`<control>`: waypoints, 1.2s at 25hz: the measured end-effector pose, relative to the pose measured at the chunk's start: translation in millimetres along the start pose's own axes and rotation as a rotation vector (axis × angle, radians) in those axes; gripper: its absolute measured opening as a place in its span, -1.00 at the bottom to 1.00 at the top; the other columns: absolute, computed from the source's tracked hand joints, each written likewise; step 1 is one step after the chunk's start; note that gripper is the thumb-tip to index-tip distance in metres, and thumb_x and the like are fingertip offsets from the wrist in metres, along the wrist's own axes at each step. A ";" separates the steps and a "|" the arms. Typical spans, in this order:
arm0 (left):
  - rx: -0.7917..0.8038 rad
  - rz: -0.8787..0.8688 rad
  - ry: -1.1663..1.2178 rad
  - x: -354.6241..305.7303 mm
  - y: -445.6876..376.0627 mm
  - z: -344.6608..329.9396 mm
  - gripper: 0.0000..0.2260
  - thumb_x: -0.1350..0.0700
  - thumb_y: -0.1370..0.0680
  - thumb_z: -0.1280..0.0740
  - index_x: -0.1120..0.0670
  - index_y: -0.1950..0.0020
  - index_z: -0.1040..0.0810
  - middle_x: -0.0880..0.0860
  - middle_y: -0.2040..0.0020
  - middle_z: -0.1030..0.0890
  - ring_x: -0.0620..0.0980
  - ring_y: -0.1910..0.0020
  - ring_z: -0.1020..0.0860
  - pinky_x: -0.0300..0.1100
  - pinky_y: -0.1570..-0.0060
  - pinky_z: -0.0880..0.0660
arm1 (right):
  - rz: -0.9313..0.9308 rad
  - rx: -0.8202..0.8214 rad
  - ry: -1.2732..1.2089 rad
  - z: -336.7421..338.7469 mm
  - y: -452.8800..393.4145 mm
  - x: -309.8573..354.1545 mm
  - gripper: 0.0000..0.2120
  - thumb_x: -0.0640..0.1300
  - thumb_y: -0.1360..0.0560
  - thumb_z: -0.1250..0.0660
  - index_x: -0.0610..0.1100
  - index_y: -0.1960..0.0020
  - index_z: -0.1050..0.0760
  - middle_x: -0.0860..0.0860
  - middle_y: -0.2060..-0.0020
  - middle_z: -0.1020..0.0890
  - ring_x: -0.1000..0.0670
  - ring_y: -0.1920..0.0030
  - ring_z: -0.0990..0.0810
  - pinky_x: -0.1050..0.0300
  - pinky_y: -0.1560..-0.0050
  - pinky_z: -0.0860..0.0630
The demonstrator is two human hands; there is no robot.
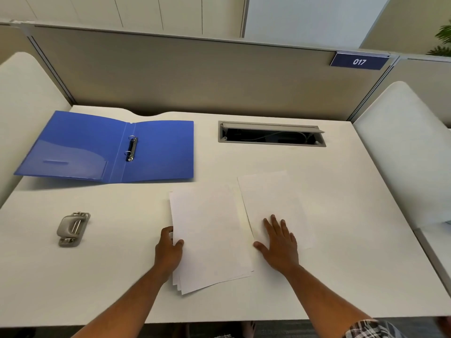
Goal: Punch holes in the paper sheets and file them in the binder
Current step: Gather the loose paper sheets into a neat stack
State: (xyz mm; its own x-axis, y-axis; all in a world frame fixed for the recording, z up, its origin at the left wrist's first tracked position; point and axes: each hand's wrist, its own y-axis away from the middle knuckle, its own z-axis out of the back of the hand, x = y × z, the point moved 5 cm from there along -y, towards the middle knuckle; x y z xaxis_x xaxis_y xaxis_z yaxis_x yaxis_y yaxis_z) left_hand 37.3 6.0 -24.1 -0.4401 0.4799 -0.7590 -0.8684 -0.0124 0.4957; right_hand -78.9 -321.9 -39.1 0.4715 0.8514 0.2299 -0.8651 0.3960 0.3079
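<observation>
Head view: left hand (168, 250) pinches the loose stack of white paper sheets (210, 235), fingers hidden beneath. Right hand (280, 242) lies flat, fingers spread, on a single white sheet (271, 198) just right of the stack. Beyond-left of the stack: open blue plastic ring binder (107, 147); left: grey metal hole punch (72, 228).

A: How many of each?
B: 1 binder (156, 150) with 2 rings (131, 148), 1 punch (72, 229), 1 stack (210, 235), 1 loose sheet (271, 198), 2 hands, 1 desk (341, 264).
A: Sheets stacked?
B: Can't tell.
</observation>
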 end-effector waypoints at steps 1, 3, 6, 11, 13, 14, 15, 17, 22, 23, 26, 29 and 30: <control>0.000 0.002 -0.001 -0.2 0.4 -0.6 -0.66 0.23 -0.57 -0.29 0.03 -0.33 -0.38 0.11 -0.24 -0.58 0.14 -0.07 -0.55 -0.03 -0.10 -0.50 | -0.012 -0.024 -0.006 1.6 1.1 1.3 -0.25 0.31 -0.58 -0.20 0.15 -0.65 0.03 0.16 -0.65 0.07 -0.04 -0.66 0.09 -0.12 -0.56 -0.10; -0.003 0.012 0.001 0.3 0.8 -1.6 -0.66 0.22 -0.57 -0.30 0.03 -0.33 -0.38 0.12 -0.25 -0.57 0.14 -0.09 -0.56 -0.03 -0.10 -0.50 | -0.032 -0.081 -0.023 6.8 2.2 3.5 -0.32 0.24 -0.60 -0.23 0.17 -0.63 -0.05 0.19 -0.64 -0.05 -0.01 -0.64 -0.04 -0.07 -0.50 -0.22; 0.008 0.014 0.009 -0.2 2.0 -3.3 -0.66 0.22 -0.57 -0.30 0.03 -0.32 -0.38 0.11 -0.23 -0.58 0.15 -0.09 -0.56 -0.03 -0.09 -0.51 | -0.065 -0.166 -0.131 17.6 4.1 8.4 -0.45 0.04 -0.62 -0.28 0.12 -0.58 -0.24 0.13 -0.54 -0.37 -0.01 -0.52 -0.32 -0.02 -0.34 -0.40; 0.028 -0.004 0.008 -3.7 3.7 -7.2 -0.68 0.22 -0.58 -0.29 -0.03 -0.29 -0.38 0.10 -0.18 -0.60 0.13 -0.06 -0.58 -0.03 -0.06 -0.52 | -0.072 -0.299 -0.437 36.9 10.9 43.2 -0.55 0.05 -0.63 -0.25 0.07 -0.51 -0.36 0.08 -0.32 -0.61 -0.04 -0.29 -0.58 0.04 -0.23 -0.53; 0.038 0.013 0.019 -3.8 4.3 -10.4 -0.68 0.20 -0.58 -0.30 -0.04 -0.29 -0.37 0.09 -0.18 -0.58 0.12 -0.04 -0.58 -0.03 -0.04 -0.52 | 0.016 -0.290 -0.443 34.5 19.4 67.5 -0.50 0.11 -0.62 -0.26 0.04 -0.53 -0.36 0.07 -0.38 -0.57 -0.03 -0.34 -0.55 0.05 -0.30 -0.50; 0.046 0.021 0.030 -4.6 5.1 -12.3 -0.69 0.19 -0.59 -0.30 -0.04 -0.29 -0.37 0.09 -0.18 -0.58 0.11 -0.04 -0.58 -0.04 -0.02 -0.52 | 0.064 -0.266 -0.424 29.7 25.0 80.1 -0.47 0.15 -0.61 -0.26 0.05 -0.54 -0.34 0.09 -0.41 -0.54 -0.01 -0.36 -0.53 0.06 -0.33 -0.46; 0.051 0.028 0.043 -5.0 5.7 -14.3 -0.70 0.17 -0.59 -0.30 -0.04 -0.29 -0.37 0.08 -0.18 -0.57 0.10 -0.04 -0.58 -0.05 -0.01 -0.52 | 0.105 -0.229 -0.402 23.0 30.7 91.4 -0.45 0.19 -0.60 -0.26 0.07 -0.55 -0.32 0.10 -0.43 -0.51 0.01 -0.38 -0.50 0.08 -0.35 -0.44; 0.058 0.041 0.068 -8.7 7.2 -18.8 -0.73 0.08 -0.61 -0.29 -0.05 -0.29 -0.37 0.06 -0.19 -0.56 0.08 -0.05 -0.57 -0.05 -0.01 -0.52 | 0.164 -0.143 -0.358 8.5 38.7 109.7 -0.42 0.24 -0.59 -0.23 0.11 -0.57 -0.28 0.12 -0.44 -0.50 0.03 -0.40 -0.48 0.12 -0.36 -0.41; 0.093 0.057 0.086 -25.5 12.1 -33.6 -0.64 -0.12 -0.61 -0.26 -0.04 -0.35 -0.33 0.02 -0.22 -0.50 0.10 -0.15 -0.53 0.03 -0.15 -0.54 | 0.240 0.023 -0.240 -17.3 46.6 128.6 -0.40 0.24 -0.61 -0.17 0.12 -0.60 -0.17 0.11 -0.47 -0.46 0.02 -0.43 -0.45 0.10 -0.43 -0.38; 0.104 0.038 0.093 -28.7 13.4 -36.2 -0.63 -0.08 -0.60 -0.30 -0.02 -0.35 -0.33 0.04 -0.22 -0.52 0.10 -0.13 -0.54 0.01 -0.13 -0.55 | 0.251 0.047 -0.224 -20.8 48.0 129.5 -0.39 0.28 -0.61 -0.12 0.12 -0.61 -0.16 0.10 -0.49 -0.43 0.02 -0.45 -0.43 0.09 -0.45 -0.35; 0.133 0.000 0.070 -31.6 16.5 -41.4 -0.60 0.11 -0.57 -0.38 -0.02 -0.34 -0.30 0.08 -0.23 -0.55 0.09 -0.09 -0.56 -0.04 -0.09 -0.56 | 0.297 0.105 -0.205 -26.9 56.0 133.1 -0.16 0.50 -0.46 0.23 0.12 -0.62 -0.14 0.11 -0.55 -0.35 0.03 -0.51 -0.35 0.08 -0.51 -0.25; 0.120 -0.009 0.016 -33.0 18.4 -40.1 -0.55 0.24 -0.57 -0.32 -0.01 -0.39 -0.26 0.10 -0.29 -0.52 0.12 -0.15 -0.53 0.00 -0.16 -0.54 | 0.356 0.110 -0.226 -24.7 57.1 130.5 -0.09 0.52 -0.39 0.26 0.11 -0.60 -0.18 0.10 -0.57 -0.31 0.03 -0.56 -0.26 0.07 -0.55 -0.15; 0.115 -0.016 0.016 -33.5 19.1 -38.6 -0.55 0.27 -0.58 -0.30 -0.01 -0.40 -0.26 0.09 -0.29 -0.52 0.13 -0.16 -0.53 0.01 -0.18 -0.54 | 0.361 0.053 -0.264 -18.2 54.4 125.3 -0.21 0.48 -0.49 0.12 0.09 -0.57 -0.24 0.08 -0.54 -0.35 0.02 -0.55 -0.28 0.06 -0.54 -0.19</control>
State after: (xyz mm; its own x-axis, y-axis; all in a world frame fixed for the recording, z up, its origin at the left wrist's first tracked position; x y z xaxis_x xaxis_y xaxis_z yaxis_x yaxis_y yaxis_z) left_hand 26.6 -44.2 -5.5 -0.4306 0.4652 -0.7734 -0.8438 0.0966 0.5279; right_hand -70.0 -187.4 -10.3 0.1742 0.8122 0.5567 -0.9755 0.0653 0.2100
